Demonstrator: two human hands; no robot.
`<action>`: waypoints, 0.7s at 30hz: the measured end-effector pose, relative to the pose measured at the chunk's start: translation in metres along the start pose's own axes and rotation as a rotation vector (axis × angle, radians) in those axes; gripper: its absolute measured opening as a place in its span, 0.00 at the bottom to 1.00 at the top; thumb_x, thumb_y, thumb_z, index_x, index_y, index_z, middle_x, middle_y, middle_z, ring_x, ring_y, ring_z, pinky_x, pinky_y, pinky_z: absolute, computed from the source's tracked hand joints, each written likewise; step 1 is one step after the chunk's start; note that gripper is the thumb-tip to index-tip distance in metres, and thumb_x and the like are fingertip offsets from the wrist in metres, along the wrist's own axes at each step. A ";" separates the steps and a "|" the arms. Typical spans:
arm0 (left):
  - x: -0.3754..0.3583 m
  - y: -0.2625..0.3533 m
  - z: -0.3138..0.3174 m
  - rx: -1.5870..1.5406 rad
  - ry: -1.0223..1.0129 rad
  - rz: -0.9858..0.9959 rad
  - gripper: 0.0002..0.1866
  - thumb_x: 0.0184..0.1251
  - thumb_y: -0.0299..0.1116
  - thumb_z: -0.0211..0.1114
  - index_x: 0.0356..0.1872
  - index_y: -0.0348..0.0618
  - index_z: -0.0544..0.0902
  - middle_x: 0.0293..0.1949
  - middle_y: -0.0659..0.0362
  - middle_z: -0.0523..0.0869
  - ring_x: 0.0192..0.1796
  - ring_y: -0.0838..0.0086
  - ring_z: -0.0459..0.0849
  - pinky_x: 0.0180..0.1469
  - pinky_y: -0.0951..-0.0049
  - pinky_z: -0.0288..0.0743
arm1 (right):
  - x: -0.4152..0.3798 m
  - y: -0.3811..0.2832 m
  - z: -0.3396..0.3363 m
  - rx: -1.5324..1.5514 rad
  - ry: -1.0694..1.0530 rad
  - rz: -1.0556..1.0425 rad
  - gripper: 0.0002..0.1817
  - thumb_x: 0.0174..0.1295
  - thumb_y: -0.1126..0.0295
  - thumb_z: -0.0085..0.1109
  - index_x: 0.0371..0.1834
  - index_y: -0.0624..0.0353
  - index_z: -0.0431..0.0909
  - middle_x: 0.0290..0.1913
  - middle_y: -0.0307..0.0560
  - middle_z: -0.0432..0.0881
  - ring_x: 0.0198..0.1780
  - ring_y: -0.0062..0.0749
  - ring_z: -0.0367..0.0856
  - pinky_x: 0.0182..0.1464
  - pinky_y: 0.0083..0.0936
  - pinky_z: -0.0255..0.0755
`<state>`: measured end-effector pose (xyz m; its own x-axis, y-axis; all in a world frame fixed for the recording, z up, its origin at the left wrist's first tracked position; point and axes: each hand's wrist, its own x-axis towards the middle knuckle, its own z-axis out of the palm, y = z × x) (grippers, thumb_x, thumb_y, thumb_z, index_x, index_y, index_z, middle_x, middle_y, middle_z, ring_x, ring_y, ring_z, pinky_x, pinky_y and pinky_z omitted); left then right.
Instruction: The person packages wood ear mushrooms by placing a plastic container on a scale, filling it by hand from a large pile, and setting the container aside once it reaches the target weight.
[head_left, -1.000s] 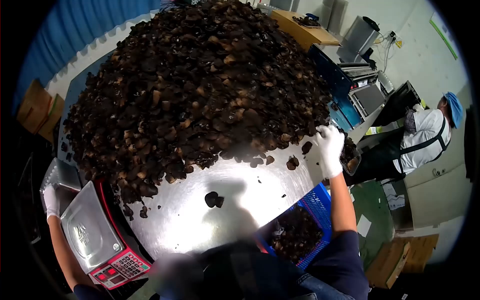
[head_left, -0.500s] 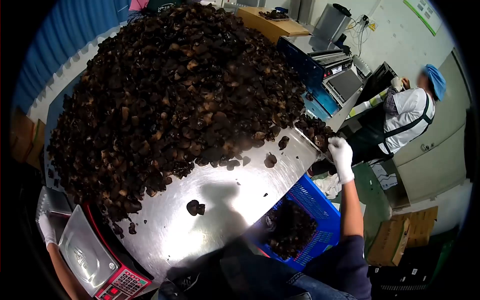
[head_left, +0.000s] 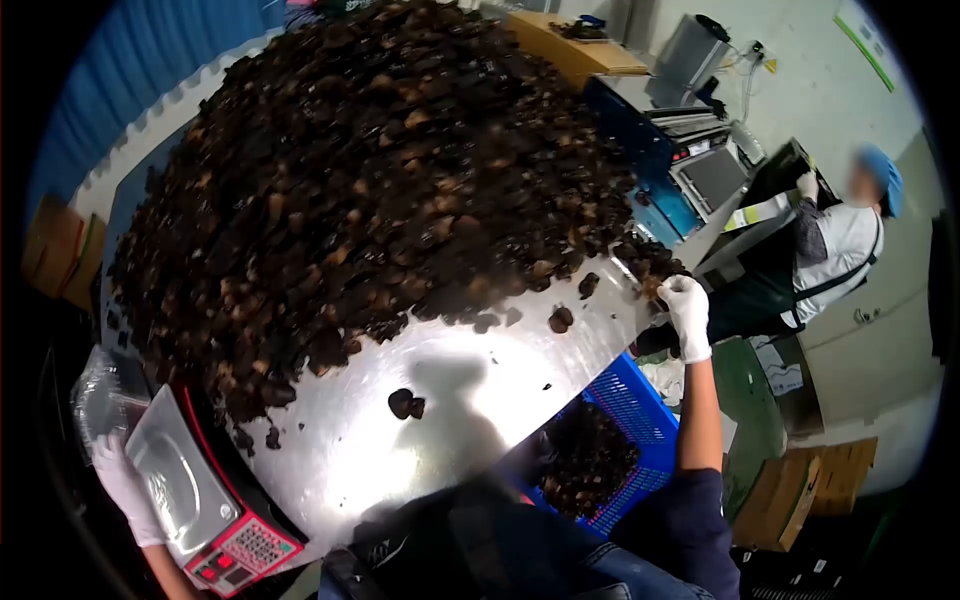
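Main material: a broad heap of dark brown-to-black, thin, curled, ear-like pieces (head_left: 390, 180), piled high over the far part of a brushed, silver-coloured metal tabletop (head_left: 375, 465). Surfaces partly glossy with small bright glints; scattered pieces show paler tan-brown faces. Outlines irregular, edges rounded or folded. Near border of heap ragged; a joined-looking dark pair (head_left: 405, 404) lies well apart on bare metal, and a single rounded brown piece (head_left: 561, 319) lies nearer the heap.

Right hand (head_left: 686, 315), white-gloved: at the table's right corner, beside a clear, straight-edged container (head_left: 625, 273) with more dark pieces about it. Fingers curled inward, held close together, tips at the pieces; cannot tell whether they grip the container wall or a piece.

Left hand (head_left: 128, 485), white-gloved: alongside the left edge of a red electronic scale with a square silver platter (head_left: 180, 475), fingers pointing toward clear, shiny plastic containers (head_left: 100, 395). Fingers extended, narrowly spaced; contact or hold cannot be told.

Scale: keypad and lit red display face the wearer; platter bare.

Below the table's near right edge: a bright blue plastic basket with perforated walls (head_left: 652, 425), similar dark pieces inside, individual shapes hard to resolve.

Right background: a person in a blue cap, white top and dark apron (head_left: 838, 245).
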<state>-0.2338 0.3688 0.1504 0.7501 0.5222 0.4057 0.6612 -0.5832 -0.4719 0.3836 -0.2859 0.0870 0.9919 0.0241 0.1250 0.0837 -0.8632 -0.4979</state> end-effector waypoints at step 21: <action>-0.032 0.198 -0.150 -1.237 -0.260 0.018 0.18 0.54 0.26 0.72 0.49 0.40 0.85 0.48 0.51 0.86 0.51 0.58 0.83 0.55 0.62 0.76 | -0.158 -0.093 0.007 -0.165 -0.323 -0.453 0.20 0.52 0.66 0.75 0.49 0.57 0.85 0.42 0.55 0.86 0.44 0.49 0.85 0.48 0.36 0.78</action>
<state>-0.1256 0.1433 0.1611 0.8278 0.5330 0.1754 0.3237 -0.7089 0.6266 0.2196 -0.2063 0.1075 0.8419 0.5395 0.0131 0.5160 -0.7978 -0.3120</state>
